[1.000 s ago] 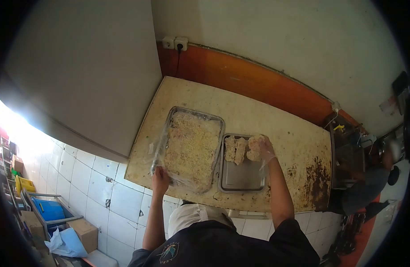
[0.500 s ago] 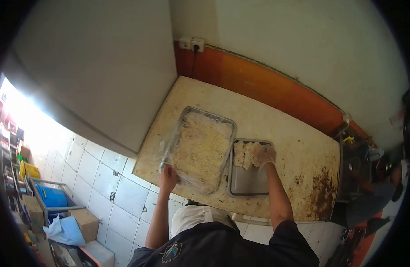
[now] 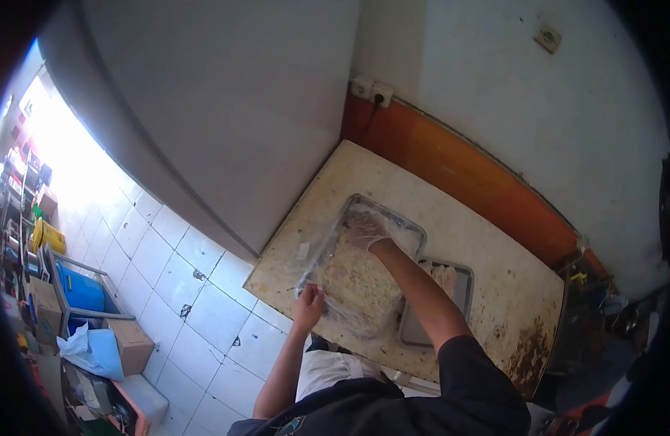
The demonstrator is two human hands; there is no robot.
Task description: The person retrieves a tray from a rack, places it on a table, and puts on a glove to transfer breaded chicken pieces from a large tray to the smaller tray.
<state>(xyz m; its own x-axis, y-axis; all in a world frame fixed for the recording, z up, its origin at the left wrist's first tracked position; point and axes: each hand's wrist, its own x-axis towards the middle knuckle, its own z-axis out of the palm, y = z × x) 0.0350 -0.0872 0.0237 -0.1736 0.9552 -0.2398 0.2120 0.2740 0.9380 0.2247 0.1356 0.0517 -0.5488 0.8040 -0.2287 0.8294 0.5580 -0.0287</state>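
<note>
A large metal tray [image 3: 415, 231] lined with clear plastic sheet [image 3: 322, 254] holds a layer of pale yellowish crumbs [image 3: 360, 280]. My left hand [image 3: 309, 305] is closed on the edge of the plastic at the tray's near left corner. In a clear plastic glove, my right hand [image 3: 367, 232] lies palm down on the contents at the tray's far end, its fingers stretched out. What is under those fingers is hidden. Just right stands a smaller metal tray [image 3: 462, 272] with crumb-coated pieces [image 3: 442, 277] at its far end, partly covered by my right forearm.
Both trays stand on a worn, stained table [image 3: 495, 291] against a wall with an orange band [image 3: 451, 171]. A plug sits in a wall socket [image 3: 380, 94]. A tall grey panel [image 3: 226, 109] borders the table's left. On the tiled floor's left are a cardboard box [image 3: 131, 347] and blue bin [image 3: 82, 287].
My right hand has moved left from the pieces in the smaller tray to the far end of the large tray. The left hand keeps its hold on the plastic. The view has shifted.
</note>
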